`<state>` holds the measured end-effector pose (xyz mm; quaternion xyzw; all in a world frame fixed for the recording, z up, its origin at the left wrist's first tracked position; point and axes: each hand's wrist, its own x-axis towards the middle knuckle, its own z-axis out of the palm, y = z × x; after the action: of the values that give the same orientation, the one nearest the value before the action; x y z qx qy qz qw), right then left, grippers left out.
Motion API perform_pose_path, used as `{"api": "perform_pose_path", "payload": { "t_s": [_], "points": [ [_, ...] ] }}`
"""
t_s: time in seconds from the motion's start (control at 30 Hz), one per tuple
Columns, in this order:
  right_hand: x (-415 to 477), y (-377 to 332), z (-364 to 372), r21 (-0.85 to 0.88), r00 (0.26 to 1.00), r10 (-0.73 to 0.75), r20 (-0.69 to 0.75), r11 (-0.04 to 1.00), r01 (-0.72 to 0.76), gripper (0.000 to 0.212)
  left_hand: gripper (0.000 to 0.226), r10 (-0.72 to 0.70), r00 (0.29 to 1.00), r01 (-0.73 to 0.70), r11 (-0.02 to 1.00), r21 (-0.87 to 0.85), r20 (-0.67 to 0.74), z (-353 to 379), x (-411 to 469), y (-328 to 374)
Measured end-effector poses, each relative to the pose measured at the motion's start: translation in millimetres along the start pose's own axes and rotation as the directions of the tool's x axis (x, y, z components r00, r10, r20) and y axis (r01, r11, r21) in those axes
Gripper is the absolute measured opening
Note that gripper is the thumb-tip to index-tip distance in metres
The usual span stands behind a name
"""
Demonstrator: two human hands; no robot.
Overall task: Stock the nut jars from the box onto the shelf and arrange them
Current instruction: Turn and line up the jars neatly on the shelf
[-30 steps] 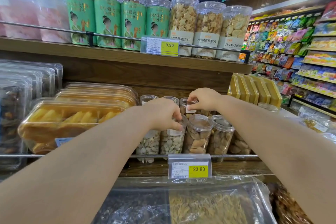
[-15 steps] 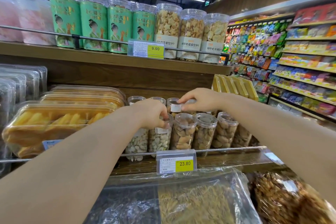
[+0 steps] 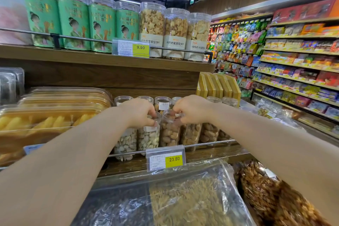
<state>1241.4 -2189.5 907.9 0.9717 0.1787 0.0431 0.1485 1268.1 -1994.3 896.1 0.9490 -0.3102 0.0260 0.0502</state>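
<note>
Jars (image 3: 169, 134) upright, axes vertical, left hand (image 3: 139, 113), right hand (image 3: 192, 110) gripping two

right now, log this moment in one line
phase: arranging | left hand: grips pale seed jar | right hand: grips tan nut jar | place: front row, lower shelf

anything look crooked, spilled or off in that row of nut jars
Nothing stands out. The front-row nut jars stand upright behind the rail, lids on, with nothing spilled. The left hand grips the pale seed jar and the right hand a brown nut jar, both by their tops.
</note>
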Motion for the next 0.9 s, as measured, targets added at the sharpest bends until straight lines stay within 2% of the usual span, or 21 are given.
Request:
{"api": "perform_pose_path", "payload": {
  "t_s": [0.07,0.13,0.2,0.3,0.37,0.43,0.53,0.63,0.8,0.9],
  "points": [
    [6,-5,5,-0.033,0.998,0.012,-0.062,0.999,-0.014,0.04,0.044,-0.002,1.0,0.002,1.0,-0.004,-0.008,1,-1,-1],
    [12,-3,7,0.024,0.998,0.037,-0.056,0.999,-0.035,0.041,0.044,0.0,1.0,0.0,1.0,0.0,-0.016,1,-1,0],
    [14,5,5,0.134,0.999,0.031,0.017,0.99,-0.033,0.048,0.043,0.002,1.0,-0.002,1.0,0.008,-0.02,1,-1,0],
    [10,20,-4,0.261,0.991,0.01,0.133,0.964,-0.044,0.069,0.042,0.001,1.0,-0.002,1.0,-0.003,-0.015,1,-1,-1],
    [8,27,-6,0.316,0.983,0.017,0.183,0.946,-0.075,0.086,0.042,0.0,1.0,0.0,1.0,-0.009,-0.008,0,-1,-1],
    [10,28,-4,0.327,0.973,0.005,0.233,0.941,-0.083,0.093,0.042,-0.003,1.0,0.003,1.0,-0.019,-0.006,1,-1,-1],
    [16,24,4,0.289,0.969,-0.015,0.248,0.955,-0.059,0.083,0.043,-0.008,1.0,0.008,1.0,-0.025,-0.015,0,-2,0],
    [19,22,4,0.248,0.983,-0.016,0.182,0.968,-0.03,0.071,0.043,-0.009,1.0,0.009,1.0,-0.012,-0.015,1,-2,0],
    [14,16,4,0.23,0.994,0.003,0.113,0.973,-0.03,0.072,0.044,-0.002,1.0,0.002,1.0,-0.012,-0.012,1,-1,-1],
    [10,16,0,0.174,0.992,-0.014,0.125,0.985,-0.008,0.077,0.044,0.007,1.0,-0.008,1.0,-0.02,-0.013,0,-2,-1]
  ]
}}
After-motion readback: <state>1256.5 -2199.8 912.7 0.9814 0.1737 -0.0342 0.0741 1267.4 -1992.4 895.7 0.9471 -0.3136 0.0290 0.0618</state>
